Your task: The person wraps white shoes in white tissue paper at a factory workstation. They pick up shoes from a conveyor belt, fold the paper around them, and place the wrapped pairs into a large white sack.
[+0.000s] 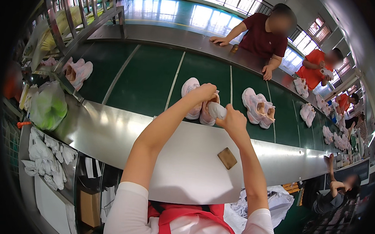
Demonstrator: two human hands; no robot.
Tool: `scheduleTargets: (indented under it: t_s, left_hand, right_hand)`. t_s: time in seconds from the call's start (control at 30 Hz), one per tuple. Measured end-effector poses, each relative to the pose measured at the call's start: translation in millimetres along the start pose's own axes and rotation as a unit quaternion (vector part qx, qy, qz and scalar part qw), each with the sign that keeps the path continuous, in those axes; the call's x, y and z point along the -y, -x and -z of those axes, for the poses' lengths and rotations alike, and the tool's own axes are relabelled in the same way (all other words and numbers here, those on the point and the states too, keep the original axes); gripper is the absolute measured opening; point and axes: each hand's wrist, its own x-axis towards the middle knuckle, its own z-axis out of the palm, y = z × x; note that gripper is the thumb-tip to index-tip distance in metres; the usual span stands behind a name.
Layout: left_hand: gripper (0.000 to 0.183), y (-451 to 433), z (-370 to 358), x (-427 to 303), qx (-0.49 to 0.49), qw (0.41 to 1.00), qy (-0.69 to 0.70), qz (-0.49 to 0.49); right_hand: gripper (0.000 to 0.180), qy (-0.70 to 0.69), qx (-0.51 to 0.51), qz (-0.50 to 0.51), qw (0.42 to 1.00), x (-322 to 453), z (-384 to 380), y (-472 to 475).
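Note:
A pair of pale pink and white sneakers stands on the green conveyor belt in front of me. My left hand is at the upper part of the right-hand shoe, its fingers bent; what they grip there is hidden. In my right hand is a wad of white paper, held at that shoe's opening. The left-hand shoe is partly behind my left forearm. Nearer me, a small brown block lies on the white board.
More sneakers stand on the belt to the right, others at the far left beside a metal rack. A co-worker in dark red leans on the far edge. Crumpled paper lies lower left, near a green-filled plastic bag.

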Motion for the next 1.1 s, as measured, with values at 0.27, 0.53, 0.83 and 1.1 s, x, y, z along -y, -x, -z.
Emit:
scheduleTargets:
  t_s: [0.27,0.53,0.83,1.1]
  left_hand:
    - [0.024,-0.7,-4.2,10.1,0.0,1.0,0.001,0.012]
    - [0.029,-14.1,-13.7,-6.9,0.016,0.995,0.072,0.062]
    - [0.025,-7.7,-52.3,-43.5,-0.019,0.992,-0.083,0.09]
    - [0.02,-31.8,-100.1,-33.6,-0.205,0.965,-0.146,0.075]
  right_hand:
    - [0.054,-0.027,0.181,0.055,0.982,1.3,-32.0,-75.0]
    - [0.036,0.078,0.039,0.064,0.994,-27.6,-84.4,-76.8]
    - [0.061,-0.045,0.012,0.053,0.998,-63.4,-112.1,-97.4]
    - [0.038,-0.118,-0.081,0.071,0.987,-88.9,-120.6,-90.8]
